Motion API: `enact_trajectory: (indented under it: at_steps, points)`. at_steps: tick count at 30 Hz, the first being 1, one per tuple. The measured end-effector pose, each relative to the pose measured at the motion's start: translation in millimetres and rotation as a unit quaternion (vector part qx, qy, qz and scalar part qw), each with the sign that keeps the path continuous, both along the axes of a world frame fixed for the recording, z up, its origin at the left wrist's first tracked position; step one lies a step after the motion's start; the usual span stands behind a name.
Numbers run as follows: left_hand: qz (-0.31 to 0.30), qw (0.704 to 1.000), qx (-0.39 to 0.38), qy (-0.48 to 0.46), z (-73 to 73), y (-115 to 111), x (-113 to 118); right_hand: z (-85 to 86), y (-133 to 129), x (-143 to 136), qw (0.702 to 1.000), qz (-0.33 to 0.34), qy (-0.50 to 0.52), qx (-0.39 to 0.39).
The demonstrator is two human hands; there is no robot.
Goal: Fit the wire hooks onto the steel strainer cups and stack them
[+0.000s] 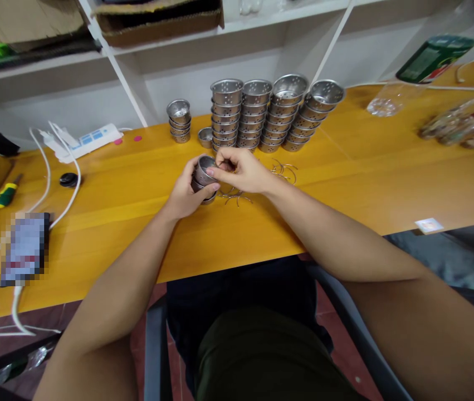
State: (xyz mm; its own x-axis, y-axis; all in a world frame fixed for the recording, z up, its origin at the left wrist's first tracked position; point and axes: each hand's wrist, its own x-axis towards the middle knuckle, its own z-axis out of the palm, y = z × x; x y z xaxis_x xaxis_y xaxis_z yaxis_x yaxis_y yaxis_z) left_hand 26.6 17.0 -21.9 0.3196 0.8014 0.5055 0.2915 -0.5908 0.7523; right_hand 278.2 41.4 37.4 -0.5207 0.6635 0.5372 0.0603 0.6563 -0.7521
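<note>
My left hand (187,190) is wrapped round a small perforated metal cup (205,170), which sits on top of other cups in a short stack. At the cup's right rim is my right hand (239,170), thumb and fingers pinched together; what they hold, if anything, is hidden. Several thin curved wires (237,197) lie on the table under and beside the right hand. Just behind the hands stand tall stacks of the same cups (255,120), with a single cup (205,137) and a shorter stack (179,121) to their left.
On the wooden table (128,223) lie a power strip (94,142), white cables, a screwdriver (6,193), a black round cap (68,179) and a phone-like device (25,248). At the right are a plastic bottle (424,69) and bagged items (462,125). White shelving (220,61) rises behind.
</note>
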Motion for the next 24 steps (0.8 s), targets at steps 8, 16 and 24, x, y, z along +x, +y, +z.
enact_trajectory:
  at_steps: [8, 16, 24]
  points:
    - [-0.010, 0.999, -0.001, -0.032, -10.7, 4, 3, -0.2, -6, -4, 0.999, 0.003, 0.039, -0.031]
    - [-0.007, 0.999, 0.010, -0.039, -9.0, 1, 9, 5.4, -5, -5, 0.996, -0.032, 0.060, -0.051]
    - [0.012, 0.996, 0.007, -0.085, -9.8, 5, 2, 6.2, 21, 26, 0.994, -0.022, 0.063, -0.091]
